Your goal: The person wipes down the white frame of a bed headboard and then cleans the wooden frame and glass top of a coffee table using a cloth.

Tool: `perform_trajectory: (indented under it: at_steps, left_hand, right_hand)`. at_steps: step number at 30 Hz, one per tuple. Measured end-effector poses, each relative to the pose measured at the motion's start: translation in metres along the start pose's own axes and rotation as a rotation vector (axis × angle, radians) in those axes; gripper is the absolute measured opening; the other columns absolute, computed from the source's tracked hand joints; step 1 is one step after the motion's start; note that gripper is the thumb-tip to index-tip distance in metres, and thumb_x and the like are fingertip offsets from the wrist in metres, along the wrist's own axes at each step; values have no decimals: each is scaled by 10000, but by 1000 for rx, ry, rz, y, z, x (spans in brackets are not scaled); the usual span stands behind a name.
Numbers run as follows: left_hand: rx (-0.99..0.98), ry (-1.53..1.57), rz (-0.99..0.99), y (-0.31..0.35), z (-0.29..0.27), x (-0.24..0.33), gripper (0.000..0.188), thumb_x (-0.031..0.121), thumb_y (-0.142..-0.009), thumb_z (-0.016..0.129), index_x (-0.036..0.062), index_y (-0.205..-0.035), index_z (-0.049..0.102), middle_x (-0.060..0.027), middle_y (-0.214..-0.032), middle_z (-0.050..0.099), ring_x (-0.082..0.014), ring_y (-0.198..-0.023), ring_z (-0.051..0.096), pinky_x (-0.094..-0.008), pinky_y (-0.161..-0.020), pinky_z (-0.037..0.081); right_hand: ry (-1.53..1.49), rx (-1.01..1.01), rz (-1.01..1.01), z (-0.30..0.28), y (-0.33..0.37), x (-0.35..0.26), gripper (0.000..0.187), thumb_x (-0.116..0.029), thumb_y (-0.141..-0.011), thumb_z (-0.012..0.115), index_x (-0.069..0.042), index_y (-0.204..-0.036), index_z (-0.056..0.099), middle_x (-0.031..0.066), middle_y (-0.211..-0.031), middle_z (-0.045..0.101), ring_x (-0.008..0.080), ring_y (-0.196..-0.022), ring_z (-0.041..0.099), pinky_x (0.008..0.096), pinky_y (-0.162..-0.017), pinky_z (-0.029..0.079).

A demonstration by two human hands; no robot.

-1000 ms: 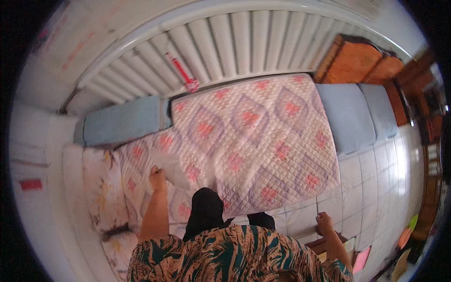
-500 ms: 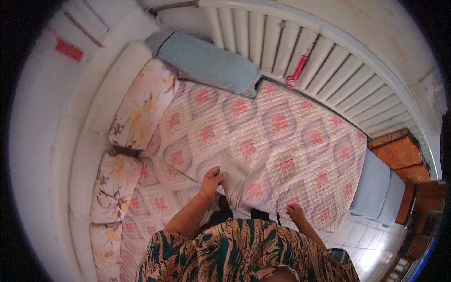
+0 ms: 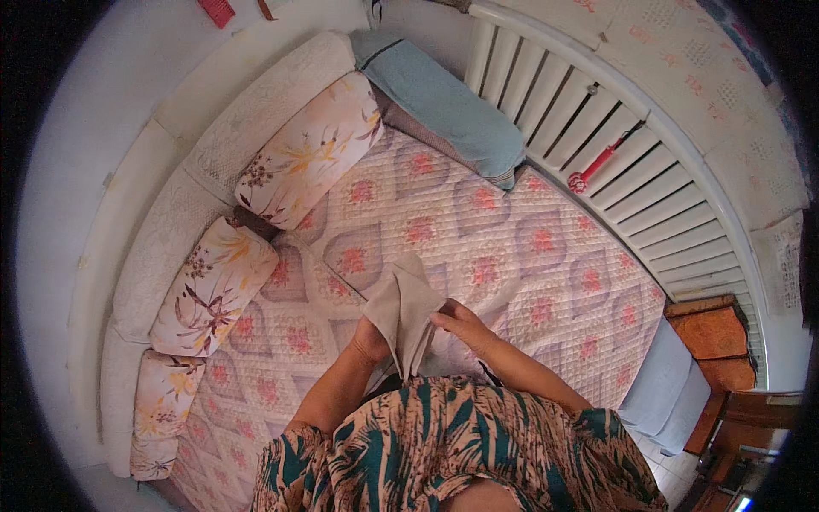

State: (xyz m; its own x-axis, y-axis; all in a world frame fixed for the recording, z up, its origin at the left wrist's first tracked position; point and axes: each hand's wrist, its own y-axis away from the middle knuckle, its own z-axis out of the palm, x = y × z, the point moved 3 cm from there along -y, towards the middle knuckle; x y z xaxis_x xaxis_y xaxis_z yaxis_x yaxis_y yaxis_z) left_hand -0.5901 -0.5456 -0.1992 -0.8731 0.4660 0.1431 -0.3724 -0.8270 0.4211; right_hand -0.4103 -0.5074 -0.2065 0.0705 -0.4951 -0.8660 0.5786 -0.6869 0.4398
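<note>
A light grey-beige cloth (image 3: 404, 309) hangs in folds between my hands, close in front of my body. My left hand (image 3: 370, 340) grips its left side, with the fingers partly behind the fabric. At the cloth's right edge my right hand (image 3: 457, 322) pinches the fabric between thumb and fingers. The cloth's upper part comes to a point, and its lower end narrows toward my shirt. Below and beyond it spreads a quilted pink and purple cover (image 3: 485, 271) with a flower pattern.
Flower-print cushions (image 3: 312, 150) line the left side against a white backrest (image 3: 226, 124). A blue-green bolster (image 3: 444, 104) lies at the far edge. Behind it stands a white radiator (image 3: 631, 145) with a red-handled object (image 3: 592, 169). A pale blue padded seat (image 3: 667, 388) is at right.
My right hand has come in from the right and taken hold of the cloth, which my left hand held alone. The cloth is now raised and folded upright. The view has shifted.
</note>
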Motion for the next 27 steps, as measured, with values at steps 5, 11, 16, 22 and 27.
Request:
perform_trajectory:
  at_steps: [5,11,16,22,27]
  left_hand:
    - [-2,4,26,26,23,-26,547,464,-927,442,111,-1344,461,-128,-1309,537,-301,-1138,559,-474,-962,459]
    - [63,-161,18,15,38,-93,516,437,-942,463,79,-1312,494,-102,-1246,587,-246,-1062,606,-387,-910,504]
    - [280,-199,26,21,18,-134,499,425,-959,436,84,-1319,490,-99,-1234,592,-255,-1049,605,-389,-902,498]
    - [17,128,238,49,22,-122,682,590,-919,366,107,-1398,404,-101,-1392,466,-288,-1236,482,-417,-1054,365]
    - [108,130,315,80,4,-126,791,699,-874,351,107,-1397,400,-114,-1397,454,-287,-1254,462,-419,-1066,347]
  right_hand:
    - [46,-46,148,9,26,-41,661,-370,-798,721,14,-1273,468,110,-1168,570,192,-1078,526,305,-931,400]
    - [-15,-110,185,-27,63,-25,632,-308,-790,738,19,-1265,478,106,-1129,592,202,-1017,573,308,-914,439]
    - [-79,-23,266,-43,93,2,575,-273,-821,707,1,-1273,480,99,-1127,602,191,-994,591,310,-860,476]
    - [-111,-79,204,-22,82,-13,497,-292,-877,643,5,-1251,503,91,-1082,620,176,-965,598,291,-845,476]
    - [123,-106,125,11,80,-17,515,-375,-879,638,9,-1204,528,92,-1045,628,157,-944,590,290,-834,470]
